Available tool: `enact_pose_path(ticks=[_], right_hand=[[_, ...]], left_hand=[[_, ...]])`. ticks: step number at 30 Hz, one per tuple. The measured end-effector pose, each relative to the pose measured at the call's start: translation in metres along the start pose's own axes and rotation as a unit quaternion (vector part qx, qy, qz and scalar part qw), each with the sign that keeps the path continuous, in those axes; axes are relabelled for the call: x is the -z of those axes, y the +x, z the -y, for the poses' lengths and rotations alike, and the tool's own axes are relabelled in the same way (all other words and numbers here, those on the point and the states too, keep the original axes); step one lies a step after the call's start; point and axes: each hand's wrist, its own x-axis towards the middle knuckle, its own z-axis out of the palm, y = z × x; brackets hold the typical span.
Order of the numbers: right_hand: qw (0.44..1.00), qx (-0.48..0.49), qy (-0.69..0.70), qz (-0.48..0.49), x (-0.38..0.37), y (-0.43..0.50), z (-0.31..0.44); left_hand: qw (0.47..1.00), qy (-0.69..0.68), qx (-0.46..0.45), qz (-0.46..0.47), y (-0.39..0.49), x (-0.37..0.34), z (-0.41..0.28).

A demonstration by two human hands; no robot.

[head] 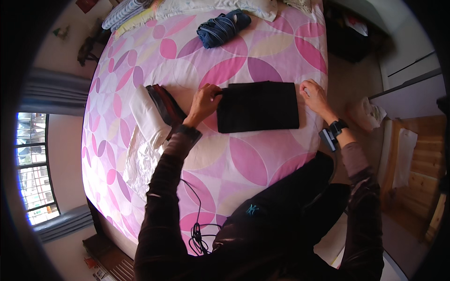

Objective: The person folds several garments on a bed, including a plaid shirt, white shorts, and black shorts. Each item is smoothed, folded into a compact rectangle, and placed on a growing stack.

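Observation:
A flat, folded black cloth (258, 107), its kind not clear, lies on the bed in front of me. My left hand (205, 103) is at its upper left corner, the fingertips and thumb closed on the edge. Just off its right side, not touching it, my right hand (314, 96) hovers empty with loosely curled fingers. Left of my left hand lie a rolled white cloth (147, 114) and, against it, a dark and reddish-brown folded bundle (167, 103). A rolled blue denim garment (224, 28) rests farther up the bed.
A pink and purple patterned sheet (232, 154) covers the bed. Crinkled white material (139, 168) lies under the white roll. A black cable (198, 232) is coiled by my lap. Pillows (218, 8) and folded bedding (124, 15) lie at the far end. A white bag (372, 114) stands at right.

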Motion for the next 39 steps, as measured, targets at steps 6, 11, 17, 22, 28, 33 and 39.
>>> enact_pose_path(ticks=[6, 11, 17, 22, 28, 33, 39], right_hand=[[0.983, 0.046, -0.136, 0.110, -0.003, -0.007, 0.036], [0.939, 0.220, -0.224, 0.140, -0.027, -0.007, 0.059], [0.901, 0.326, -0.210, 0.196, 0.013, -0.093, 0.083], [0.858, 0.257, -0.152, 0.418, 0.015, -0.158, 0.114], [0.971, 0.108, -0.051, 0.209, -0.011, -0.125, 0.104], [0.913, -0.021, -0.122, 0.388, -0.024, -0.113, 0.110], [0.916, -0.040, -0.048, 0.396, -0.013, -0.138, 0.112]], left_hand=[[0.987, 0.045, -0.150, 0.032, -0.091, 0.010, -0.071], [0.984, 0.071, -0.164, 0.019, -0.133, 0.003, -0.087], [0.968, 0.068, -0.232, 0.059, -0.184, 0.005, -0.073], [0.946, 0.089, -0.250, 0.187, -0.220, 0.005, -0.069], [0.994, 0.021, -0.089, 0.059, -0.189, -0.006, -0.071], [0.989, 0.060, -0.054, 0.121, -0.141, -0.032, -0.063], [0.983, -0.010, -0.032, 0.181, -0.167, -0.024, -0.054]])
